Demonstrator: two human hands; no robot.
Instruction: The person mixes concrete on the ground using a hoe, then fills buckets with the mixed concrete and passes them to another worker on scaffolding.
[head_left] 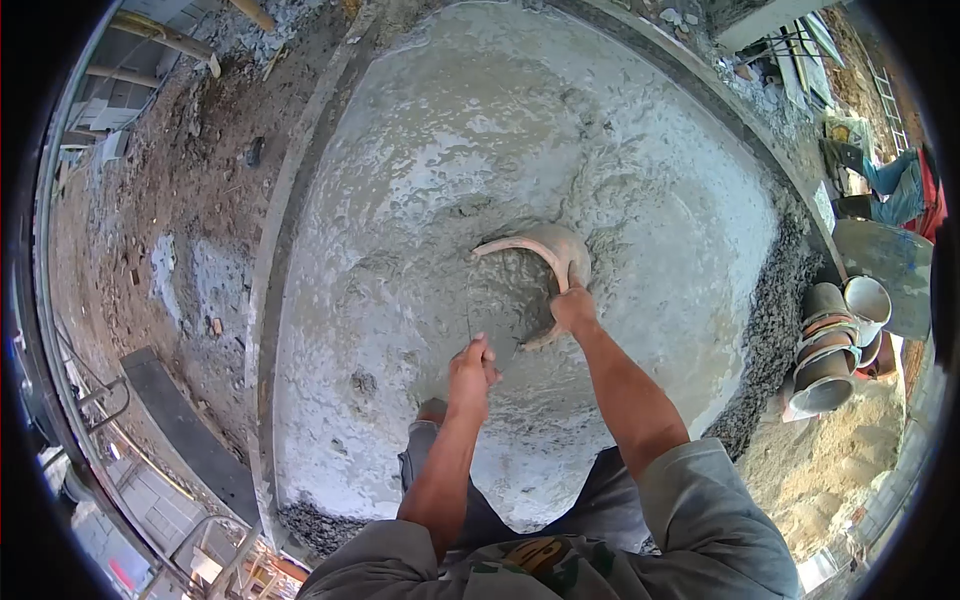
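My right hand (573,309) is closed around the rim of a pinkish, curved bucket-like vessel (566,245) coated with cement. The vessel lies tipped in wet concrete (430,200), its curved lip opening to the left, with grey mix inside the curve. To the left and nearer my body, my left hand (472,368) is closed just above the concrete. A thin dark line, perhaps a wire, runs up from its fingers, but what it grips is hidden. Below my hands, my legs (610,500) stand at the wet surface.
Raised edging (270,270) borders the concrete. Several stacked buckets (828,360) stand at the right beside sand (810,470) and a drum-like container (885,275). Behind them is another person in jeans (895,190). At the left are bare soil (190,150) and a dark board (190,430).
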